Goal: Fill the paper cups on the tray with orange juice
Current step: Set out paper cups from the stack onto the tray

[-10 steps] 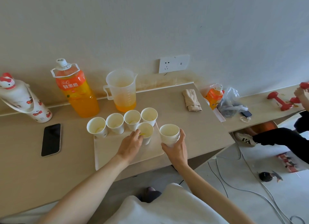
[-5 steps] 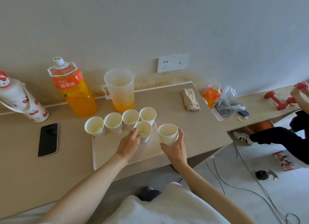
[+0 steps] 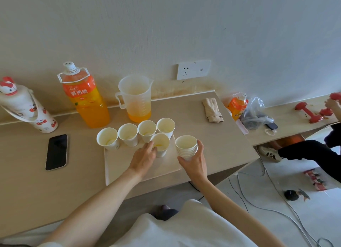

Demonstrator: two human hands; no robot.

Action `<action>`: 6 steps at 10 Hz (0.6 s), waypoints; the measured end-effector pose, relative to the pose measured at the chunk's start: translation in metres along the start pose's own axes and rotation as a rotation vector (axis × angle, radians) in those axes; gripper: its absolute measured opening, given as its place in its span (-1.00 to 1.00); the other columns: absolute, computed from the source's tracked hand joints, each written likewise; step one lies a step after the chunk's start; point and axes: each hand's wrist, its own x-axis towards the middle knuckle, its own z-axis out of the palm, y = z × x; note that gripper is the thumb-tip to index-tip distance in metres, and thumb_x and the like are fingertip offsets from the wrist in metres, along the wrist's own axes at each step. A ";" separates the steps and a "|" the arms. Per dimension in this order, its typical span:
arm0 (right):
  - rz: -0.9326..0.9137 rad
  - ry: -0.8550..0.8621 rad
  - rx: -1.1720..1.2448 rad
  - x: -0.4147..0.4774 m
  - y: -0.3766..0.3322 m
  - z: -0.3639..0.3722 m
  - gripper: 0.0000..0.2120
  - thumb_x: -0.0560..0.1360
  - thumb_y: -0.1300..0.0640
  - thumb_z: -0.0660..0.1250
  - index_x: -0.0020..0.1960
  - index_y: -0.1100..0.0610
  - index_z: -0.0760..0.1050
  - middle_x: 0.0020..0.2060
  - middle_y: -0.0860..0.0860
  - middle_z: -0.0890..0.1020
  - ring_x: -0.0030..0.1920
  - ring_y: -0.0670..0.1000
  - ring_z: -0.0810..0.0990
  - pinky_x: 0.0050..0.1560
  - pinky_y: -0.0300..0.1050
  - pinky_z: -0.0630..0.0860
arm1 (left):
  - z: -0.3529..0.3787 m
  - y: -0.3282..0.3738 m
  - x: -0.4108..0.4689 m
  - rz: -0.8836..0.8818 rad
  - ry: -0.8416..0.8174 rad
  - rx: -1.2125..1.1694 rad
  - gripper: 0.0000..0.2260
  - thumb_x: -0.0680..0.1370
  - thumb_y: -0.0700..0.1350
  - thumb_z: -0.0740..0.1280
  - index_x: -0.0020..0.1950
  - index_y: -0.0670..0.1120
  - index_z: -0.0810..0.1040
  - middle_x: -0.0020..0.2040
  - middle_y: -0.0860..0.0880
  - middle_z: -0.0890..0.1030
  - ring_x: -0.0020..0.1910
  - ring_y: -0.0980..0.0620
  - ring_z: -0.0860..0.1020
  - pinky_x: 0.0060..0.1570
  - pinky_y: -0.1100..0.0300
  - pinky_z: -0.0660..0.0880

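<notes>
A beige tray (image 3: 129, 171) lies on the table. Several white paper cups (image 3: 128, 135) stand in a row along its far edge. One more paper cup (image 3: 162, 142) stands in front of the row, with a trace of orange juice inside, and my left hand (image 3: 144, 157) holds its side. My right hand (image 3: 193, 159) grips a stack of paper cups (image 3: 186, 147) just right of the tray. Behind the row stand a clear measuring jug (image 3: 135, 99) with a little juice and a big orange juice bottle (image 3: 86, 97).
A black phone (image 3: 56, 151) lies left of the tray, a white patterned flask (image 3: 24, 106) at the far left. A folded cloth (image 3: 213, 110), a small juice bottle (image 3: 236, 106) and a plastic bag (image 3: 256, 112) sit right. Another person's leg (image 3: 302, 152) and cables (image 3: 262, 200) are on the floor.
Both hands stay where they were, the left at the front cup, the right around the cup stack. Only the view has shifted slightly.
</notes>
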 end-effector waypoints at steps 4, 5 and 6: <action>-0.001 -0.004 -0.004 -0.001 -0.002 0.005 -0.16 0.31 0.03 0.53 0.38 -0.19 0.07 0.22 -0.13 0.41 0.15 -0.02 0.49 0.08 0.05 0.56 | 0.002 0.001 -0.006 0.295 0.197 0.197 -0.67 0.05 -0.37 0.59 -0.27 -0.20 0.61 -0.15 -0.14 0.55 -0.34 -0.11 0.55 -0.66 0.19 0.39; 0.001 -0.003 -0.012 0.000 -0.003 0.005 -0.16 0.31 0.04 0.53 0.39 -0.17 0.07 0.23 -0.12 0.41 0.15 -0.02 0.48 0.08 0.06 0.55 | 0.005 0.003 0.000 0.219 0.242 0.281 -0.87 0.29 0.09 0.50 -0.21 0.15 0.65 -0.18 0.24 0.61 -0.25 0.29 0.59 -0.42 0.41 0.49; 0.002 -0.003 -0.020 0.000 -0.004 0.006 -0.17 0.32 0.04 0.53 0.38 -0.19 0.06 0.24 -0.10 0.43 0.14 -0.03 0.48 0.10 0.08 0.55 | -0.002 0.006 -0.001 0.225 0.284 0.217 -0.83 0.29 0.22 0.45 -0.22 0.20 0.66 -0.18 0.31 0.61 -0.22 0.40 0.55 -0.28 0.50 0.48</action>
